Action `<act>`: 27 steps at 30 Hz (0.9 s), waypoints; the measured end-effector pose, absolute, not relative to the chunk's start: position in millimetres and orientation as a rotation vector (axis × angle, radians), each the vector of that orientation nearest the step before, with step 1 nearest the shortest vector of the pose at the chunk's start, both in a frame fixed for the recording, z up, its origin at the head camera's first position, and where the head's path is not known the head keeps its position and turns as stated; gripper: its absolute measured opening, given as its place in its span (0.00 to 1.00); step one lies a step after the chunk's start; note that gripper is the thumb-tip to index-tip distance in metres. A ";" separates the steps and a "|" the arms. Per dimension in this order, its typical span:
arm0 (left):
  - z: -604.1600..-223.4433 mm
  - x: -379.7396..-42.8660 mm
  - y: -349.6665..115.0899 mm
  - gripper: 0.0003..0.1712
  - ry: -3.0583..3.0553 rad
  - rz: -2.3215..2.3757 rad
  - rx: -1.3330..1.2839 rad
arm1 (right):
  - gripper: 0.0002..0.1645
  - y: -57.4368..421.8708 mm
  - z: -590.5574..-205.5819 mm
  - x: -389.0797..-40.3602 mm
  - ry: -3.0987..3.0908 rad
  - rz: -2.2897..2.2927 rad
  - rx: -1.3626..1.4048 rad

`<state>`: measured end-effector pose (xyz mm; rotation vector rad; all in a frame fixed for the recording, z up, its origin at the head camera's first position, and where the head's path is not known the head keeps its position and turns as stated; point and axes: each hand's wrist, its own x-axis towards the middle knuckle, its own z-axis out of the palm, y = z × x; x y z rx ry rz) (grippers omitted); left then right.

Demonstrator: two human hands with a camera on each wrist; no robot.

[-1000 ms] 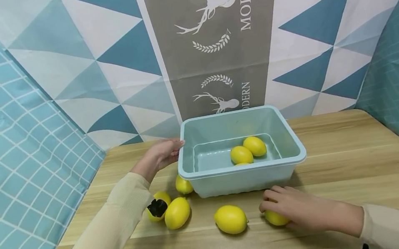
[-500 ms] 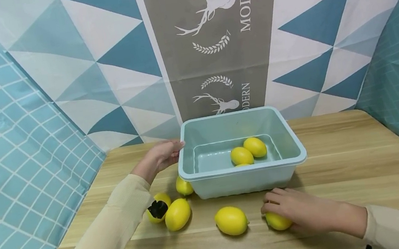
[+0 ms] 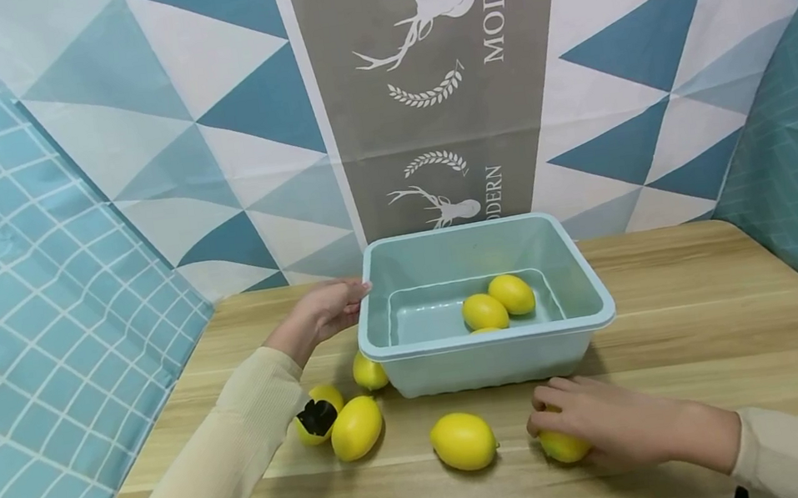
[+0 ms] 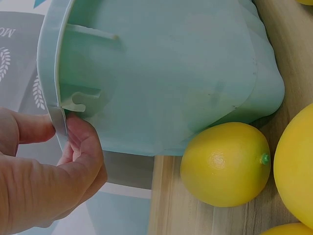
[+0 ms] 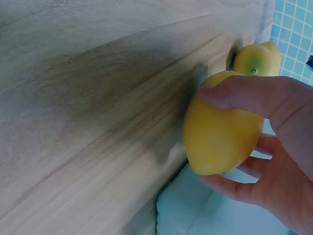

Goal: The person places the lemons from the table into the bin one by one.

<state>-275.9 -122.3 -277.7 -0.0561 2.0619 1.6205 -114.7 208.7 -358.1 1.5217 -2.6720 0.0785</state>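
Note:
A light blue-green plastic bin [image 3: 489,361] stands on the table with several lemons inside, two of them in plain sight, such as this lemon [image 3: 511,294]. My left hand [image 3: 327,307] pinches the bin's left rim between thumb and fingers, as the left wrist view shows up close. In front of the bin's right end, my right hand [image 3: 604,424] grips a lemon [image 5: 222,132], thumb on one side and fingertips on the other. Another lemon [image 3: 464,441] lies on the wood just left of that hand.
Beside the bin's left side lie a lemon [image 4: 226,164], a second lemon [image 3: 357,429] and a third lemon [image 3: 328,397] partly behind a black piece at the left sleeve. A patterned wall covering [image 3: 443,125] rises behind the wooden table [image 3: 719,324].
My right hand has shifted slightly right and down with the lemon in its fingers. The left hand keeps its hold on the bin's rim.

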 end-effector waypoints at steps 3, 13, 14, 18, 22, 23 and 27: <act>-276.7 -276.0 -121.4 0.24 2.061 1.621 -0.061 | 0.33 208.8 -355.5 -114.6 -2.679 0.065 1.524; -277.4 -274.5 -120.8 0.24 2.068 1.628 -0.063 | 0.31 209.2 -341.1 -114.5 -2.763 0.099 1.537; -278.0 -274.4 -121.0 0.24 2.067 1.629 -0.063 | 0.31 209.2 -339.9 -114.4 -2.756 0.095 1.543; -278.9 -275.0 -121.8 0.23 2.066 1.622 -0.063 | 0.32 208.6 -334.5 -114.0 -2.753 0.097 1.550; -278.4 -276.3 -121.8 0.23 2.068 1.614 -0.053 | 0.33 208.1 -327.3 -113.3 -2.787 0.111 1.528; -278.2 -276.5 -121.9 0.23 2.071 1.613 -0.056 | 0.34 207.9 -325.5 -113.0 -2.788 0.115 1.525; -277.0 -277.9 -119.9 0.24 2.078 1.608 -0.074 | 0.35 208.4 -319.6 -111.8 -2.760 0.122 1.522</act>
